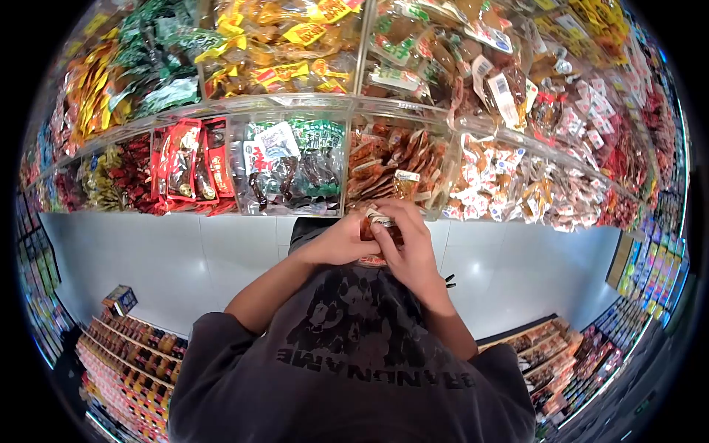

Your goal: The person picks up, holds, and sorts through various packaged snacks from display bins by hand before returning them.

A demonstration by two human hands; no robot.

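Note:
A small plastic-wrapped snack packet (385,233) with reddish-brown contents is held close to the chest, at the front edge of the bins. My left hand (340,240) closes on its one side. My right hand (405,235) grips it from the other side, the thumb pressed on top. Just beyond the hands, a clear bin holds similar reddish-brown packets (395,159). Beside that bin is another with green and clear packs (295,162). The hands cover much of the held packet.
Red packs (193,164) fill a bin further left, and white-and-red wrapped snacks (487,177) lie to the right. Yellow packs (288,48) fill an upper bin. Behind are shelves of jars (133,362), with pale floor tiles (170,258) between.

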